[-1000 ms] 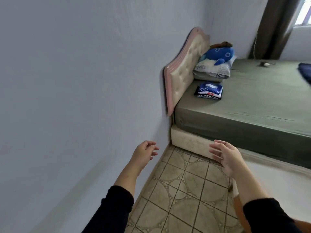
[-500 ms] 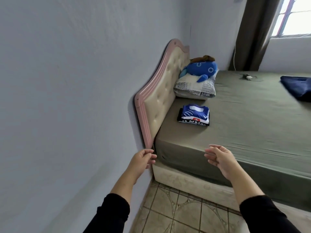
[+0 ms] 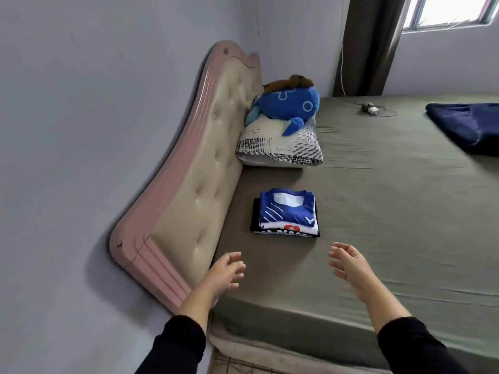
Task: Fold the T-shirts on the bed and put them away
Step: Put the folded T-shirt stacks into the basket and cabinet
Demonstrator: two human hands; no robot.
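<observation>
T-shirts [image 3: 285, 213] lie stacked beyond left hand [image 3: 225, 271] and right hand [image 3: 349, 265], both spread, empty.

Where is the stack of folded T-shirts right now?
In the head view, the stack of folded T-shirts lies on the bed near the headboard, between the pillow and both open hands.

Soft, dim daylight enters from the window [image 3: 456, 12] at top right, which is blown out white. The headboard [image 3: 189, 184] casts a faint shadow on the wall [image 3: 81, 130]. Wide-angle bending curves the edges; hands look slightly blurred.
</observation>
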